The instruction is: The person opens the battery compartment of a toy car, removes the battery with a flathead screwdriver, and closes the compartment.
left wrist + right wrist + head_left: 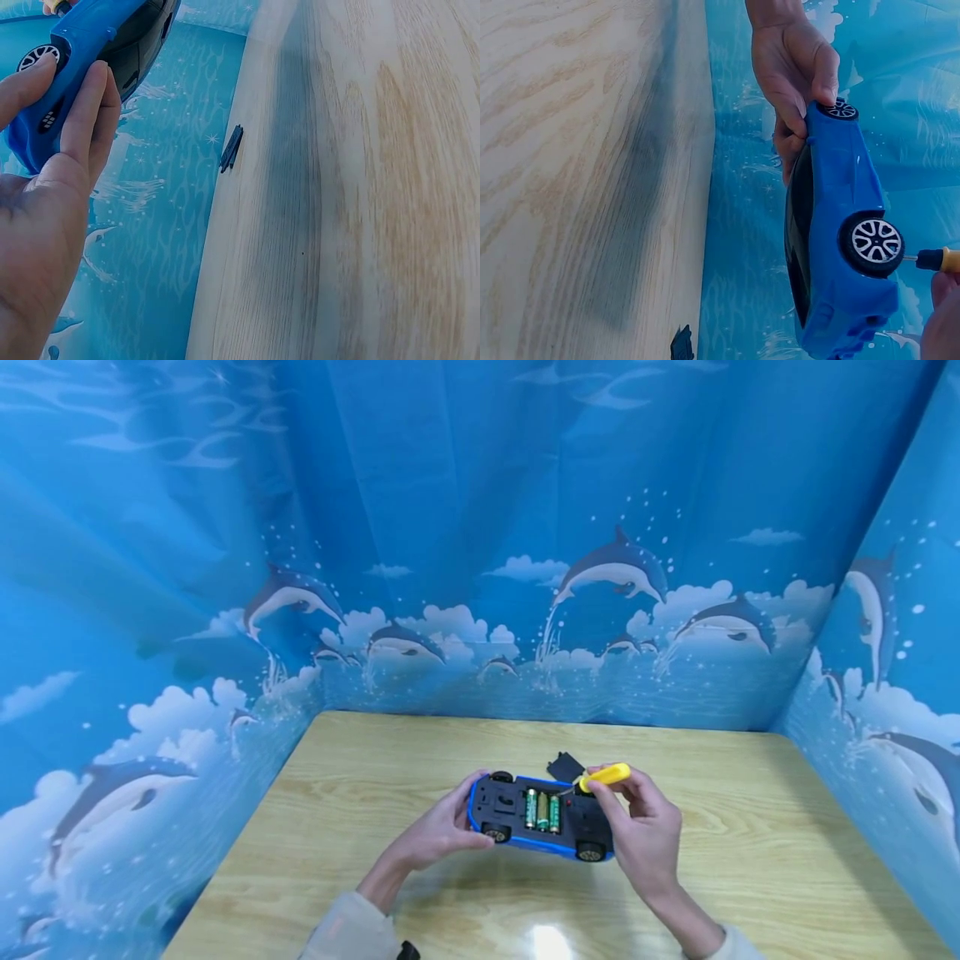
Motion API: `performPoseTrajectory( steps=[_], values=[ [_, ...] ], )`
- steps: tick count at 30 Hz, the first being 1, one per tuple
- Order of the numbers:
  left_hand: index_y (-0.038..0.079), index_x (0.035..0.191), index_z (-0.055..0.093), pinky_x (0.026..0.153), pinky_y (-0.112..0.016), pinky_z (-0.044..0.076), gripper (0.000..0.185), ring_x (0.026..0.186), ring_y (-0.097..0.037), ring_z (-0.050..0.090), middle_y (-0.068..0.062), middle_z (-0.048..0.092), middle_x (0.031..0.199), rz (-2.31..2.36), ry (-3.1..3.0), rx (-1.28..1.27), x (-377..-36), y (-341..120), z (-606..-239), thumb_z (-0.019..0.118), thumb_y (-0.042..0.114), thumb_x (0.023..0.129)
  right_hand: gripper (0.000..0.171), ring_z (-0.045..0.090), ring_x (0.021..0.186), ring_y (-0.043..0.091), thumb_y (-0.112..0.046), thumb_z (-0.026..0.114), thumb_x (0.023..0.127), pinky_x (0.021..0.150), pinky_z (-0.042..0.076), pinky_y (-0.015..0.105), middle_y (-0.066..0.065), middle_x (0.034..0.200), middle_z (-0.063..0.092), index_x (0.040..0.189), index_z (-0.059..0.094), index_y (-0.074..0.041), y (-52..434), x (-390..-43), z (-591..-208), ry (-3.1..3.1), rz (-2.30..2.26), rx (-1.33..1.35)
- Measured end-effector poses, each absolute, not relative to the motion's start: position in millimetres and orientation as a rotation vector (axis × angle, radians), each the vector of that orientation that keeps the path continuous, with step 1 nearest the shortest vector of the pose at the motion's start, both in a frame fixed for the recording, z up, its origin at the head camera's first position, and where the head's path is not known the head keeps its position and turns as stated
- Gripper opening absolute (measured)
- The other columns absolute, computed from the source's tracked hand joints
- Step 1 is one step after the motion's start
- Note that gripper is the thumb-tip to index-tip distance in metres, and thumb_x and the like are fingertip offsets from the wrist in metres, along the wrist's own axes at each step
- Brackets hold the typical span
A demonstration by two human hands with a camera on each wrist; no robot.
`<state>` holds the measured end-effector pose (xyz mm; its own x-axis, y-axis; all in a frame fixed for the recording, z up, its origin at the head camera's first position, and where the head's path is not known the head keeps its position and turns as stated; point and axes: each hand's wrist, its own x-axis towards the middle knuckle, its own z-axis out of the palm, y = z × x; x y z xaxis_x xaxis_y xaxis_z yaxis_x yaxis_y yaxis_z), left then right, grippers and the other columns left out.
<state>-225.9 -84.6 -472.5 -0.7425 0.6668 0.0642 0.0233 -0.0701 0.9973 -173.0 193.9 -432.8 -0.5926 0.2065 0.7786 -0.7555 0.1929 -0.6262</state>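
A blue toy car (510, 810) is held upside down above the table, its black underside facing up. Several green batteries (554, 814) lie in its uncovered battery compartment. My left hand (438, 831) grips one end of the car, with the thumb by a wheel (39, 58). Between the thumb and fingers of my right hand (647, 827) is a yellow-handled screwdriver (606, 777). Its thin metal shaft reaches toward the compartment's edge beside the batteries; whether the tip touches cannot be told. The black battery cover (566, 767) lies on the table behind the car.
The wooden table (360, 760) carries a bright light reflection near its front. Blue curtains (450, 527) printed with dolphins enclose it at the back and both sides.
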Motion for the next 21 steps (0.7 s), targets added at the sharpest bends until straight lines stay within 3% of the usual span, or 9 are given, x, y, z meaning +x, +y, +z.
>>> performPoseTrajectory(
  steps=[13,21],
  values=[
    [0.005,0.165,0.004,0.112,-0.035,0.048,0.106,0.148,-0.041,0.032,-0.025,0.016,0.168,1.875,1.719,0.755,-224.7,-81.8,-468.3,0.07,-0.012,0.083,0.026,0.073,0.093,0.016,0.021,0.07,0.084,0.088,0.062,0.026,0.017,0.102,0.075,0.109,0.068,0.013,199.2,-175.9,-427.4,-1.782,1.551,0.476],
    [0.004,0.165,0.002,0.11,-0.039,0.05,0.108,0.148,-0.043,0.031,-0.026,0.013,0.168,1.887,1.664,0.773,-221.8,-82.3,-464.6,0.069,-0.015,0.082,0.015,0.072,0.08,0.013,0.005,0.073,0.092,0.072,0.063,0.02,0.012,0.095,0.075,0.106,0.073,0.002,204.6,-185.9,-412.1,-1.938,1.566,0.353]
  ],
)
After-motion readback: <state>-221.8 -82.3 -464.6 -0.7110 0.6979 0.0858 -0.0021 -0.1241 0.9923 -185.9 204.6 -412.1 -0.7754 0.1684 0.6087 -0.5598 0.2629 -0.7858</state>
